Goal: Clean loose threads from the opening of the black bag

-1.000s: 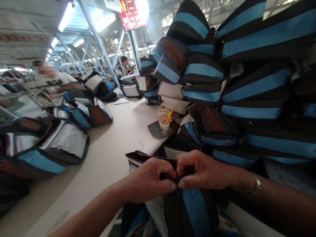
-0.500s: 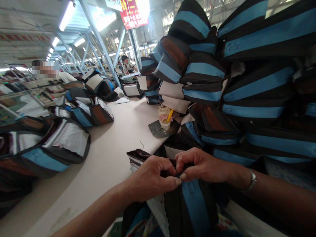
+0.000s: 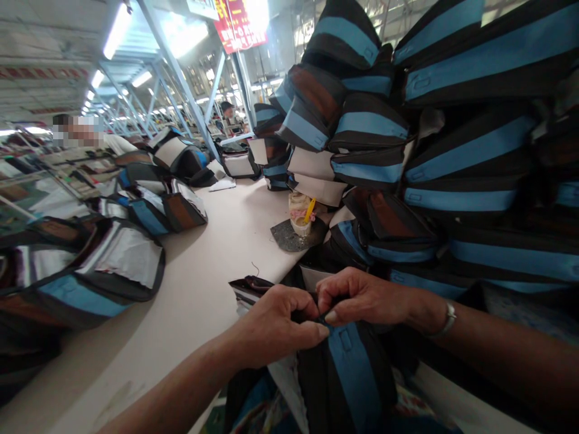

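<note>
A dark fabric bag piece [image 3: 350,374] with a blue stripe rests on my lap against the table edge. My left hand [image 3: 284,322] pinches its upper edge, thumb on top and fingers curled under. Just to the right, my right hand [image 3: 355,298] grips the same edge between thumb and bent fingers, the two hands almost touching. A small outlined rectangle is marked on the blue stripe below my fingertips. White lining or paper shows along the piece's left side. Whatever lies directly between my fingertips is hidden.
Stacked dark bag pieces with blue stripes [image 3: 470,150] rise along the right. A glue-stained cup [image 3: 300,224] with a yellow-handled tool stands on a dark mat [image 3: 289,240]. More bag pieces [image 3: 94,271] line the left of the white table [image 3: 217,253]. A person [image 3: 118,143] is at far left.
Both hands keep their pinch on the bag piece's edge. My right hand has shifted slightly left and up, and the whole view has moved a little.
</note>
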{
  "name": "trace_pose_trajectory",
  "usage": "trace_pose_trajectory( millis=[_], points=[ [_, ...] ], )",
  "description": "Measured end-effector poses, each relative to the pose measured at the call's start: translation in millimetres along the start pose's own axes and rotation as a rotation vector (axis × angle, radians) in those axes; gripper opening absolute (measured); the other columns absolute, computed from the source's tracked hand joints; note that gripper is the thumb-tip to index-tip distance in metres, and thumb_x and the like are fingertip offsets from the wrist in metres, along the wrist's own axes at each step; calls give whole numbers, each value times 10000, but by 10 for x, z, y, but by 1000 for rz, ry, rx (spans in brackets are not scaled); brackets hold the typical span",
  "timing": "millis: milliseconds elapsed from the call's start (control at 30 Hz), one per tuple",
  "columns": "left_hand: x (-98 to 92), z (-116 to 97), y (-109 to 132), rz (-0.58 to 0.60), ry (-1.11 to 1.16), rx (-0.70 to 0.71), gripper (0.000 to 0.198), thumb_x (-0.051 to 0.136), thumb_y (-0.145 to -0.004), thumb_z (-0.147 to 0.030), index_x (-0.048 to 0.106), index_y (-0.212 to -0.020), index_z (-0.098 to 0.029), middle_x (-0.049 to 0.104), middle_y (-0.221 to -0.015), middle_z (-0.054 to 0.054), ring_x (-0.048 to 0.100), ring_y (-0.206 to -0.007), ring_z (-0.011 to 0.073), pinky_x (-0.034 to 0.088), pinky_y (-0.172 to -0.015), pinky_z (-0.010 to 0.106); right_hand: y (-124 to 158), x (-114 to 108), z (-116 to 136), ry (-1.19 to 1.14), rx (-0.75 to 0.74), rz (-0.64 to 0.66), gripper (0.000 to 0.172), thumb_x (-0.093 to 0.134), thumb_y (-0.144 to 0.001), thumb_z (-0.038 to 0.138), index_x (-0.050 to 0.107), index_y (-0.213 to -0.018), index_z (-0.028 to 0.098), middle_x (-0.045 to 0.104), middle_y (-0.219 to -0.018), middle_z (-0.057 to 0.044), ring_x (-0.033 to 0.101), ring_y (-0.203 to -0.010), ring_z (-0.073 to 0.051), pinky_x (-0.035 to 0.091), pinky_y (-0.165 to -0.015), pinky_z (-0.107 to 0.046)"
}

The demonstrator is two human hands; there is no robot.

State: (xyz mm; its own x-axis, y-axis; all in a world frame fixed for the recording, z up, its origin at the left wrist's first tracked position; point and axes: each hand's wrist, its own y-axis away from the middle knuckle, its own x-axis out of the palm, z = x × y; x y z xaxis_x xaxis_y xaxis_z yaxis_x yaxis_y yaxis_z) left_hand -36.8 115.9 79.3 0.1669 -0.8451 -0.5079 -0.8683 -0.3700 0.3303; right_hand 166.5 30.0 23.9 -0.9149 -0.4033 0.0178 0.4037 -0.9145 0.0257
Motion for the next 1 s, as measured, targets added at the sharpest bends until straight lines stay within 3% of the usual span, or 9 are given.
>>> trace_pose_trajectory(
  millis=[100, 367, 467, 567, 733, 867, 1000],
  points=[
    [22, -3, -4, 3, -32, 5, 58, 601, -734, -199, 642, -725, -159, 537, -685, -47, 466, -653, 111, 355, -598, 243, 20, 3, -3, 12, -1, -11, 187, 708, -788, 275, 689, -862, 104, 576, -754, 12, 440, -675, -93, 353, -650, -238],
    [25, -47, -10, 38, -30, 12, 90, 576, -693, -159, 651, -742, -157, 549, -701, -43, 466, -649, 112, 334, -567, 245, 131, 107, 142, 162, 16, -108, 239, 747, -760, 301, 663, -889, 118, 570, -725, 23, 457, -652, -87, 338, -571, -196],
    [37, -93, 1, 43, -30, 21, 67, 613, -731, -217, 633, -733, -153, 537, -702, -38, 471, -675, 119, 332, -584, 248, 146, 148, 175, 233, 20, -155, 158, 716, -735, 209, 675, -861, 123, 576, -732, 19, 462, -650, -86, 339, -565, -191],
    [53, -134, 8, 28, -42, 7, 172, 647, -768, -300, 595, -704, -149, 495, -670, -44, 441, -656, 112, 313, -573, 248, 140, 155, 176, 212, 15, -178, 130, 702, -716, 174, 690, -835, 123, 590, -761, 12, 480, -678, -94, 365, -592, -197],
    [81, -147, -15, 23, -73, 28, 80, 570, -740, -157, 551, -662, -154, 469, -656, -52, 416, -640, 98, 296, -558, 241, 131, 160, 142, 173, 3, -214, 108, 672, -698, 126, 677, -806, 128, 573, -748, 23, 471, -665, -89, 360, -591, -202],
    [125, -92, -4, -33, -178, 159, 128, 527, -742, -72, 552, -642, -149, 494, -662, -41, 441, -644, 97, 310, -588, 248, 152, 222, 84, 302, -81, -297, 121, 633, -710, 66, 685, -787, 143, 575, -761, 18, 499, -669, -88, 367, -592, -202],
    [133, -30, 77, -80, -178, 271, 181, 515, -797, -62, 679, -775, -135, 600, -763, 1, 528, -721, 118, 367, -670, 248, 213, 278, 32, 570, -403, -350, 150, 592, -753, 27, 659, -796, 154, 559, -760, 4, 523, -692, -96, 372, -613, -220]
  ],
)
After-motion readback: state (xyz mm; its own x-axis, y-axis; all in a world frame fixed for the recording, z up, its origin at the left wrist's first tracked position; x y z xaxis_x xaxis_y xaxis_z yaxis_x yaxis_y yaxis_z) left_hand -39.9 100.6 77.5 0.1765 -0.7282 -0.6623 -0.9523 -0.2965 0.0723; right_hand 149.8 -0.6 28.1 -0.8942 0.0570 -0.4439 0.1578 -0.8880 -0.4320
